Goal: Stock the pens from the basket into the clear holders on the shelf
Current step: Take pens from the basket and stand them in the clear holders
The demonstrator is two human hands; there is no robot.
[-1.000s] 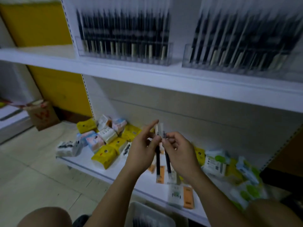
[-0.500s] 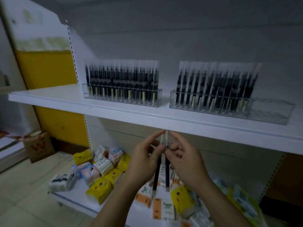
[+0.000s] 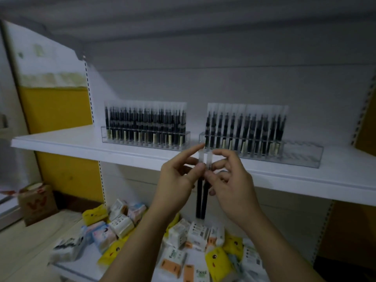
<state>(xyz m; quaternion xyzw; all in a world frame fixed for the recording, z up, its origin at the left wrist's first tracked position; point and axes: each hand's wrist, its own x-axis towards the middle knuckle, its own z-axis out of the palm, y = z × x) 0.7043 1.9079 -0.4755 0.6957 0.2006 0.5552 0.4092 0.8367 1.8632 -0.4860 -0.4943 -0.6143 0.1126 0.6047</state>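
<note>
While a brown paper bag (image 3: 37,202) is sitting on the floor at far left, the white shelf (image 3: 61,140) is running across the view, carrying two clear holders. The left holder (image 3: 104,139) is standing packed from end to end with dark pens, caps up, so it looks finished.

In front of the shelf edge, the left hand (image 3: 173,186) is pinching one of two pens (image 3: 200,200) between thumb and curled fingers, its forefinger sticking out straight toward the shelf. These pens are hanging upright side by side, touching, with clear caps on top and dark barrels pointing down, and are not yet in any slot. The right hand (image 3: 232,188) is gripping the other pen near its cap with thumb and fingertips. Holding them high up is probably keeping the barrels free to drop into slots, and the two hands seem to be parting the pair so each goes in alone.

Just beyond the hands, the right holder (image 3: 301,155) is keeping pens along its left and middle, while its right end is showing empty slots, likely where these two are heading.

Below, tissue packs (image 3: 120,222) are lying jumbled on the lower shelf (image 3: 85,261). No basket is showing anywhere.
</note>
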